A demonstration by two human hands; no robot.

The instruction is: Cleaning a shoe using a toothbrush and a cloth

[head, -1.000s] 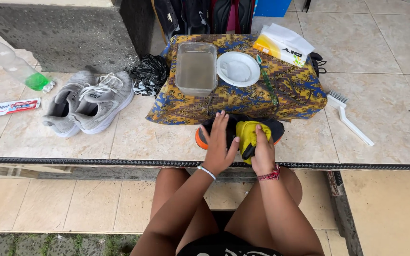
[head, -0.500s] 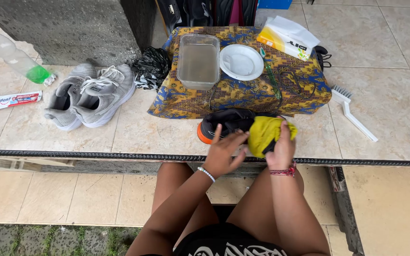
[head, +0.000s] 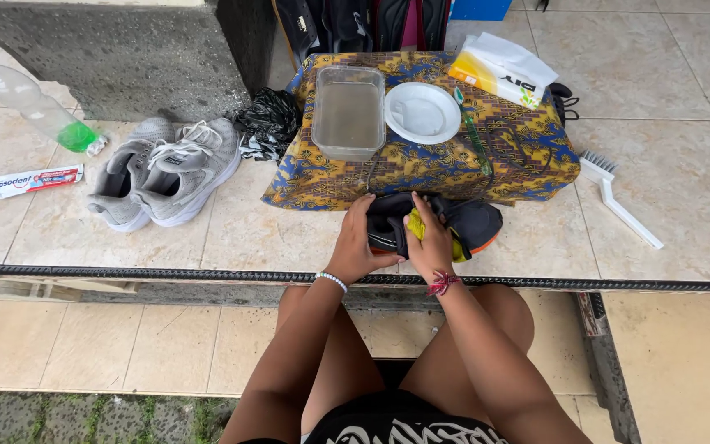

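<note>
- Left hand (head: 357, 245) clasped on the near end of a black shoe with orange trim (head: 462, 224), fingers spread over its upper.
- Right hand (head: 429, 238) pressed against the same shoe, gripping a yellow cloth (head: 455, 243) bunched against it.
- Shoe lying on its side on the pale tiled floor (head: 273, 234), just in front of the patterned blue-and-yellow cloth (head: 527, 156), close to the dark ribbed step edge (head: 125, 271).
- White bead bracelet (head: 332, 280) on left wrist, red band (head: 440, 283) on right wrist.
- On the patterned cloth: clear plastic tub of murky water (head: 348, 111), white plate (head: 422, 113) just beside it, green toothbrush (head: 472, 131), yellow-and-white packet (head: 503, 70) at the far corner.
- Pair of grey sneakers with white laces (head: 166, 168) well to the left, crumpled black plastic bag (head: 269, 123) between them and the patterned cloth.
- Farther left: toothpaste tube (head: 26, 180), plastic bottle holding some green liquid (head: 30, 100).
- White scrubbing brush (head: 622, 201) on the tiles to the right.
</note>
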